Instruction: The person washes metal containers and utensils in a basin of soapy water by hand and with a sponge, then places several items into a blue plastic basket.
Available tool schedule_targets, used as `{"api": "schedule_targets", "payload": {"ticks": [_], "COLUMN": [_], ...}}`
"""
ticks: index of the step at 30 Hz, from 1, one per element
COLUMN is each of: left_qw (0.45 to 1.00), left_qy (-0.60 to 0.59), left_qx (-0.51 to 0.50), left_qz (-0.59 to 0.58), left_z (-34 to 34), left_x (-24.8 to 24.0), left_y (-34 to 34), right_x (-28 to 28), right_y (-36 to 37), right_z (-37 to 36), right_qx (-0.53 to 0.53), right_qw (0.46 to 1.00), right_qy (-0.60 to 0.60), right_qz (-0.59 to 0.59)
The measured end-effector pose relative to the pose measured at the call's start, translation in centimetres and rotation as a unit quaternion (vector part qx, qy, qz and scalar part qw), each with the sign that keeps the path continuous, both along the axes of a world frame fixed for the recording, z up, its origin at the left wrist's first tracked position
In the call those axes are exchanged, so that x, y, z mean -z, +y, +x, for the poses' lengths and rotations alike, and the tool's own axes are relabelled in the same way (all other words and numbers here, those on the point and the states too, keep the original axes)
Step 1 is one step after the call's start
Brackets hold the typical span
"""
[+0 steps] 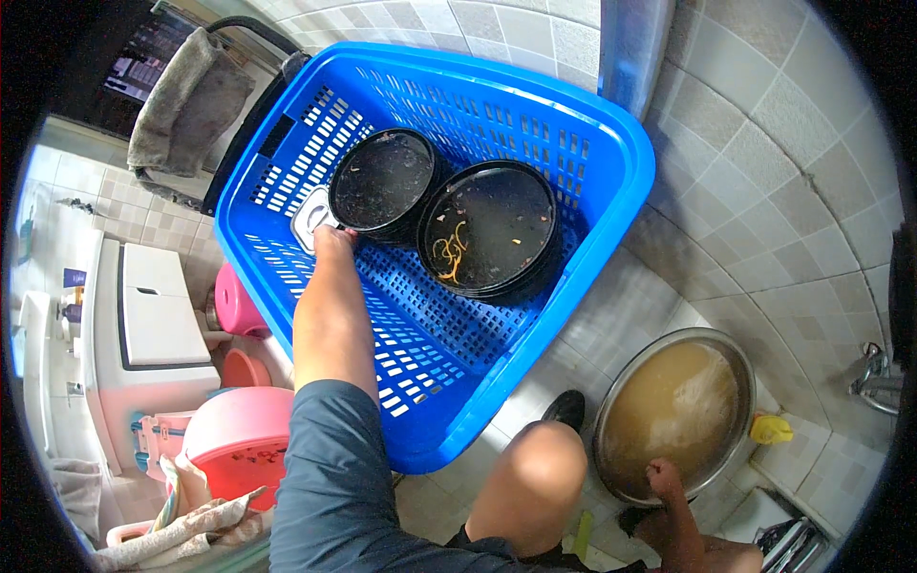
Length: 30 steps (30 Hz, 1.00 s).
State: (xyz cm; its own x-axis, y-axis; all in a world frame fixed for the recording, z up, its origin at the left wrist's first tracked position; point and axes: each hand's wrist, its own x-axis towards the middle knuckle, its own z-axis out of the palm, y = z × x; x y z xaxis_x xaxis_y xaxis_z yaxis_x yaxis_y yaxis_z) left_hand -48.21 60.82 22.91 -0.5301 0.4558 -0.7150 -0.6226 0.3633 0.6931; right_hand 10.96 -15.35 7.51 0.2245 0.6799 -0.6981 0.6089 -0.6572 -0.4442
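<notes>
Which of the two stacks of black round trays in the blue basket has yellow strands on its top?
The right tray stack, the larger-looking one: yellow strands lie on its top tray. The left tray stack, by the left hand, shows only small specks.

Bright, cool light nearly washes out the sink [38, 363] at far left; pale glare marks the knee [556, 454] and water [683, 396]. The right wall [812, 143] is dimmer, its lines bowing (fisheye curvature) near black corners. The basket [632, 158] looks fairly sharp.
</notes>
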Motion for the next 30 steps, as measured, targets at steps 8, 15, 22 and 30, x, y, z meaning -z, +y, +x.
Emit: {"api": "schedule_targets", "payload": {"ticks": [8, 15, 22, 30], "left_qw": [0.992, 0.984, 0.971, 0.976], "left_qy": [0.009, 0.001, 0.014, 0.026], "left_qx": [-0.083, -0.144, -0.198, -0.140], "left_qz": [0.096, 0.106, 0.134, 0.165], "left_z": [1.0, 2.8, -0.3, 2.2], "left_x": [-0.7, -1.2, -1.7, -4.1], "left_y": [-1.6, -2.3, -1.2, -1.1], "right_x": [-0.3, 1.3, -1.0, -1.5], "right_y": [-1.3, -3.1, -0.1, -1.9], "right_z": [-0.7, 0.3, -1.6, -1.2], "right_qx": [0.020, 0.043, 0.041, 0.065], "right_qw": [0.999, 0.999, 0.999, 0.996], "right_qy": [0.020, 0.010, 0.006, 0.047], "right_qz": [0.044, 0.025, -0.018, 0.036]}}
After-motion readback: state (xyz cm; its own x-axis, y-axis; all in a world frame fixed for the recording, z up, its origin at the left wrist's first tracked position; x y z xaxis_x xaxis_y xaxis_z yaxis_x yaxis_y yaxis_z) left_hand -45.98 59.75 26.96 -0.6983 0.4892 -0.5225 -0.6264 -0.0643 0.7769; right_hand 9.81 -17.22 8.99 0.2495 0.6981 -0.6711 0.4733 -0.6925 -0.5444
